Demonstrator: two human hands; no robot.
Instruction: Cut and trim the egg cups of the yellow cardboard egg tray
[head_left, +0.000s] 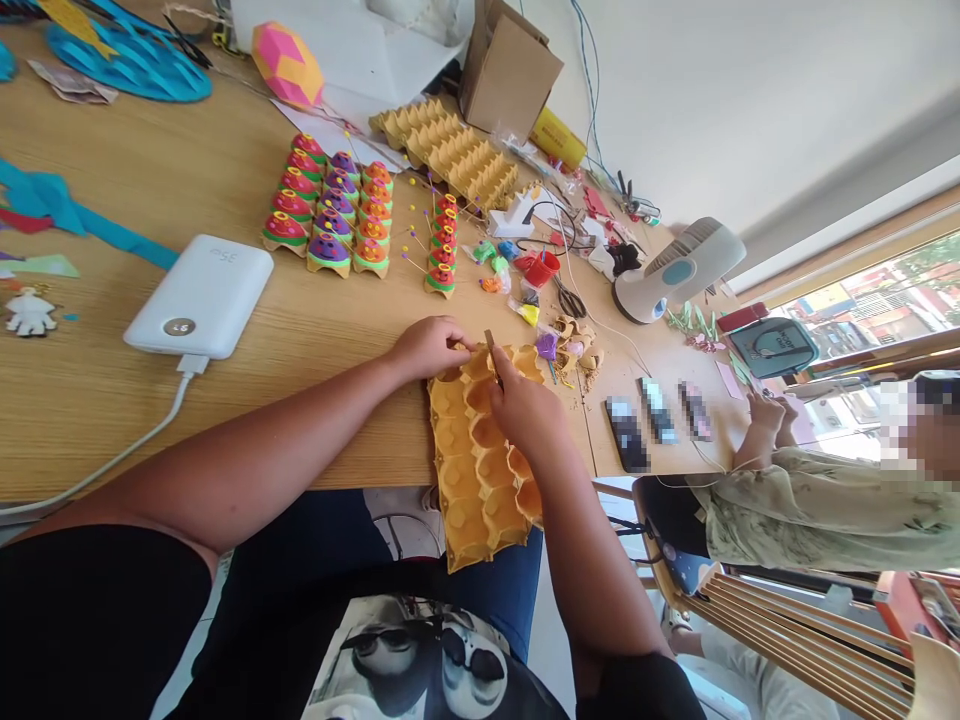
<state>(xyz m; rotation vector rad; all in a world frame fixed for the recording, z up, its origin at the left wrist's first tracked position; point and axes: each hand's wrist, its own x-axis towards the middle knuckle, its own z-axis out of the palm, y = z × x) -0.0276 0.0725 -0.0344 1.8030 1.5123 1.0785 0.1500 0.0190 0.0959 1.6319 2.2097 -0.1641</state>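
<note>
A yellow cardboard egg tray (457, 490) lies partly on the table and juts over its front edge towards my lap. My left hand (431, 350) is closed at the tray's far left corner, its fingertips pinching the rim. In my right hand (529, 405) is a knife (491, 345) with a thin flat blade, held over the far part of the tray; where its tip meets the cardboard is hard to make out. Beyond the hands stands a strip of painted egg-carton cups (441, 250) with red faces and green bases.
More painted strips (330, 215) and another egg tray (450, 150) stand further back. A white power bank (201, 295) with a cable lies at left. Scissors (570, 298), clay packets, a small fan (679, 265) and phones (626, 435) lie to the right, near another person (810, 500).
</note>
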